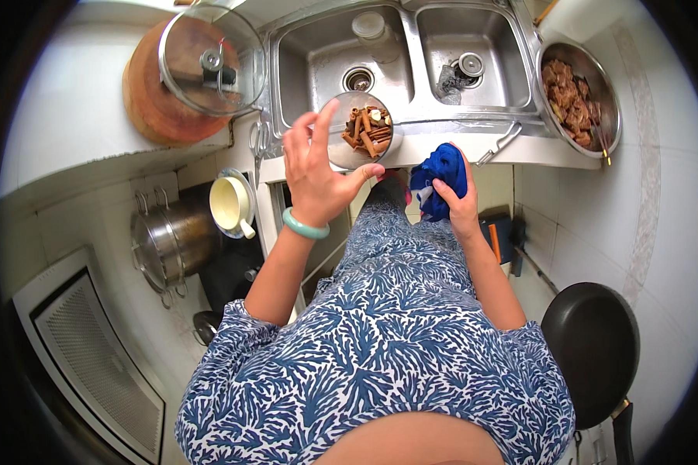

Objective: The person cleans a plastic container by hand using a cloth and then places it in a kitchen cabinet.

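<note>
My right hand [462, 200] grips a crumpled blue cloth [442, 177] in front of the counter edge. With fingers spread, my left hand [320, 168] is raised beside a glass bowl [338, 131] and overlaps its left side; whether it touches the bowl I cannot tell. Cinnamon sticks [367, 132] and a few pale pieces lie in that bowl, near the front rim of the double steel sink [320, 70]. A green bangle [306, 224] circles my left wrist.
A metal bowl of raw meat [570, 104] stands right of the sink. Left are a glass lid [209, 87] over a round wooden board [151, 110], scissors [259, 139] and a cream cup [229, 202]. A jar [378, 38] lies in the left basin. A black frying pan [590, 354] hangs at right.
</note>
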The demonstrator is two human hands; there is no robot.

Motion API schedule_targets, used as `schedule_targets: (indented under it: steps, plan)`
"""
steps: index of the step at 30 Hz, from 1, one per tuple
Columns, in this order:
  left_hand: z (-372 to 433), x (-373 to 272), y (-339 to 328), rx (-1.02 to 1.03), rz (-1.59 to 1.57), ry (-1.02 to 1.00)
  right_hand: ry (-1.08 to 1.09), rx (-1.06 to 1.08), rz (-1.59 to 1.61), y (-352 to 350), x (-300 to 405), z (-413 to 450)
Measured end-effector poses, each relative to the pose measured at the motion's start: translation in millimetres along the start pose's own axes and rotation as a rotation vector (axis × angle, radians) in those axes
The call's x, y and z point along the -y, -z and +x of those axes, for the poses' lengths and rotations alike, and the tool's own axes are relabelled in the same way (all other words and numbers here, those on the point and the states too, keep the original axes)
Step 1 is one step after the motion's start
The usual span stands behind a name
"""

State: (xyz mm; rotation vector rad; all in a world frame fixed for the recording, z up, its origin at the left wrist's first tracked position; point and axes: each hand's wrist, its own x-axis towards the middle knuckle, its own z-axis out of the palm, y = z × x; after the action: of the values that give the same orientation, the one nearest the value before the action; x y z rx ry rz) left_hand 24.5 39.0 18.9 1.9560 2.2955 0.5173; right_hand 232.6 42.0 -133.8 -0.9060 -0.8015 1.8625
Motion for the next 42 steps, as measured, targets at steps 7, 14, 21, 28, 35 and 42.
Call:
schedule_targets:
  steps: [7, 14, 21, 28, 35, 42]
  plan:
    - [22, -20, -41, 0.055, 0.023, 0.24, 0.036, 0.023, 0.203, 5, 15, 20]
    - [27, -36, -32, -0.058, 0.096, -0.031, 0.499, -0.111, -0.446, -20, 37, 18]
    - [20, -29, -37, -0.057, 0.025, -0.216, 0.766, -0.116, -0.648, -36, 63, 51]
    - [8, -22, -52, -0.048, 0.021, -0.275, 0.384, -0.11, -0.72, -2, 42, 96]
    - [16, -28, -48, 0.004, -0.032, -0.263, 0.466, -0.082, -0.726, -14, 67, 99]
    - [22, -30, -30, -0.016, -0.008, -0.276, 0.624, -0.026, -0.63, -45, 103, 68]
